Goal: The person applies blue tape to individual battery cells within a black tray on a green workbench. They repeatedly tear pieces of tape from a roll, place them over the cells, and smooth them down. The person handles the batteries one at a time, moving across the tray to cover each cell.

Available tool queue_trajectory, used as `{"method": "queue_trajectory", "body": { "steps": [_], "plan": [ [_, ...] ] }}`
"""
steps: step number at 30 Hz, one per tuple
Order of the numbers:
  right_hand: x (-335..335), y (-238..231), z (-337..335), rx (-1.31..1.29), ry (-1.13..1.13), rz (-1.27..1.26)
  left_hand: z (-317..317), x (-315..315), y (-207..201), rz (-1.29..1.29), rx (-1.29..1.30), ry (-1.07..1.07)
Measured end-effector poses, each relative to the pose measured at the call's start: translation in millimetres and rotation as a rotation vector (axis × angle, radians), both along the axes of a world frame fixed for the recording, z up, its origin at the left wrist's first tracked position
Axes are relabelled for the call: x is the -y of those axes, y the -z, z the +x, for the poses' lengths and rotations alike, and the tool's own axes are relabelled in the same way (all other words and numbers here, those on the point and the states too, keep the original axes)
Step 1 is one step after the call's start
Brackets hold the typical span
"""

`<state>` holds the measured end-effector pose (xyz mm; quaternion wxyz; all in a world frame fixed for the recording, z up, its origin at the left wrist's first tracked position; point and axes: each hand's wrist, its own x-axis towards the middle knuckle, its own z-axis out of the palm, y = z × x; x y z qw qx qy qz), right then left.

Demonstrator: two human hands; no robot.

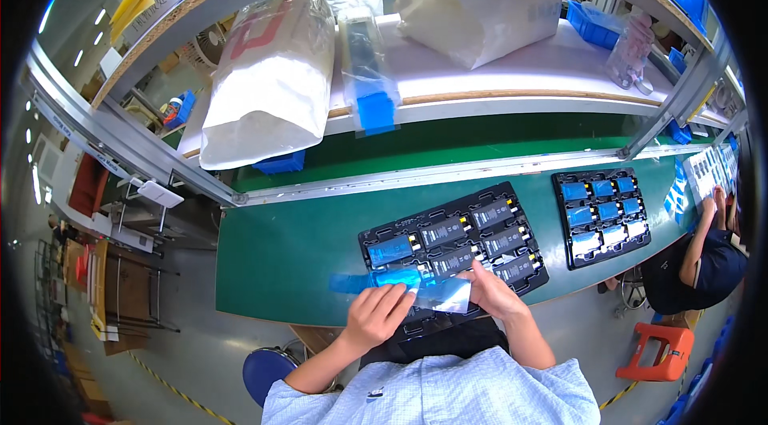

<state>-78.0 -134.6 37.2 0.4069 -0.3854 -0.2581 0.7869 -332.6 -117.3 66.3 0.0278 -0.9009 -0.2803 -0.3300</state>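
Observation:
A black tray (513, 195) on the green table holds several flat black batteries (445, 232) in its pockets. Blue film covers a battery (391, 251) at the tray's left side, and another just below it. Over the near part of the tray, my left hand (376, 316) has its fingers closed on a thin, shiny blue film (350, 283). A clear bluish part of film stretches toward my right hand (497, 292), whose thumb and fingers pinch its right end. My hands hide the tray's near-left pockets. I cannot tell whether the film is one piece.
To the right lies a second black tray (570, 244) with blue-covered batteries. Above the table, a shelf (512, 99) carries large white bags (272, 77) and a clear-wrapped blue stack (374, 109). Another person (694, 265) works at the far right, near an orange stool (658, 351).

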Motion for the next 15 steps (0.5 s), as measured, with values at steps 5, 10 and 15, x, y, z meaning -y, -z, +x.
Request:
{"method": "queue_trajectory", "body": {
  "steps": [5, 10, 15],
  "plan": [
    [2, 9, 8, 0.322, -0.115, 0.198, 12, -7, -24, -0.504, 0.072, 0.149],
    [5, -12, 17, 0.53, -0.225, 0.29, 12, -19, 1, -1.02, 0.22, 0.167],
    [3, -15, 14, -0.023, -0.217, 0.384, 14, -23, -1, -1.123, 0.178, 0.149]
  ]
}}
